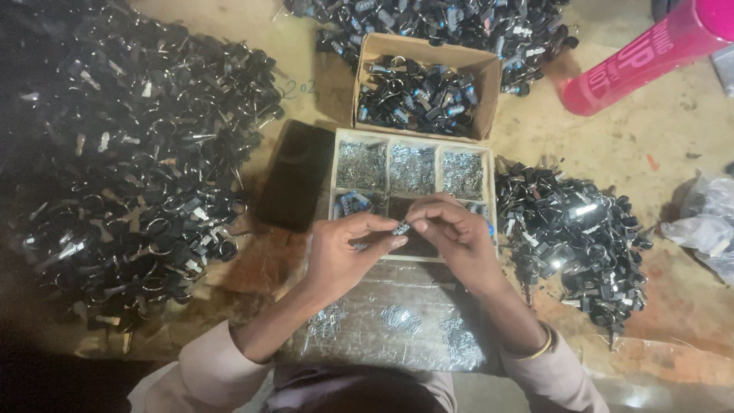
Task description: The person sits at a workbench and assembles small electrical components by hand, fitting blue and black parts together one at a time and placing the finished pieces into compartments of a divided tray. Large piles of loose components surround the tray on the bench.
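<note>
My left hand (344, 256) and my right hand (451, 233) meet over a wooden divided tray (337, 170). Both pinch one small black and silver part (401, 227) between their fingertips. The tray's upper compartments hold tiny silver metal pieces (413, 170); its lower compartments are partly hidden by my hands. A clear plastic bag of silver pieces (397, 321) lies flat just in front of me, under my wrists.
A huge heap of black key-like parts with rings (130, 153) fills the left. A smaller heap (573, 229) lies right of the tray. A cardboard box of parts (420, 92) and another pile (459, 19) sit behind. A black phone (294, 174), a pink cylinder (642, 57), a plastic bag (711, 218).
</note>
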